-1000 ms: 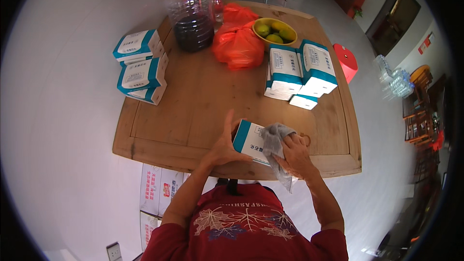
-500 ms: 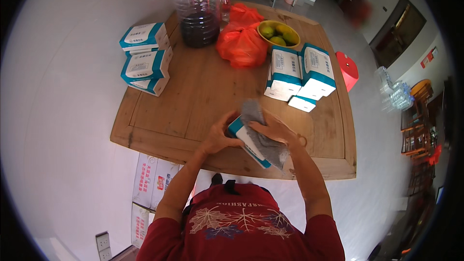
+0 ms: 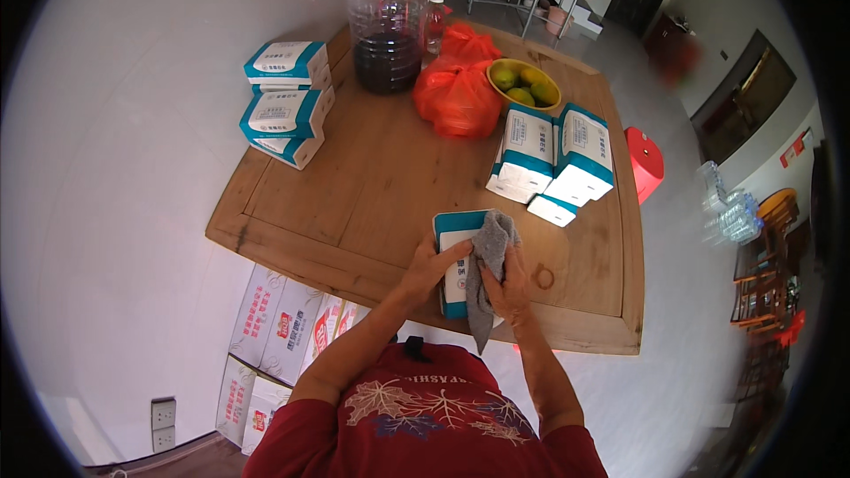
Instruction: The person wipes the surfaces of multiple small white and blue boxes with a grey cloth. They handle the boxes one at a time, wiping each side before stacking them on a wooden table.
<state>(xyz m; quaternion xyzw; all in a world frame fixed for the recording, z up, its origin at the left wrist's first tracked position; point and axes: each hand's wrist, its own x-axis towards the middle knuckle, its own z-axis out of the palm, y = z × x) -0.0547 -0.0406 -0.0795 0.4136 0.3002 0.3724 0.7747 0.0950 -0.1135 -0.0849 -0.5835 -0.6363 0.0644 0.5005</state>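
Observation:
Close to the table's near edge, my left hand (image 3: pixel 431 269) grips a white and teal tissue pack (image 3: pixel 455 228) by its left side, thumb across its top. My right hand (image 3: pixel 510 290) is closed on a grey cloth (image 3: pixel 491 257), which lies along the pack's right side and hangs past its near end. More tissue packs sit in a stack (image 3: pixel 282 115) at the left and in another stack (image 3: pixel 529 143) at the right. The pack's underside and part of its right side are hidden.
The wooden table (image 3: pixel 354 204) also holds a large jug of dark liquid (image 3: pixel 387 57), red plastic bags (image 3: pixel 456 93) and a yellow bowl of green fruit (image 3: pixel 551 93). Cartons (image 3: pixel 274 319) stand below at the left. A red stool (image 3: pixel 645 164) is beyond the right edge.
The tissue pack has turned from slanted to nearly upright in the view. My right hand and the cloth have shifted toward its near right side; my left thumb now lies over the top.

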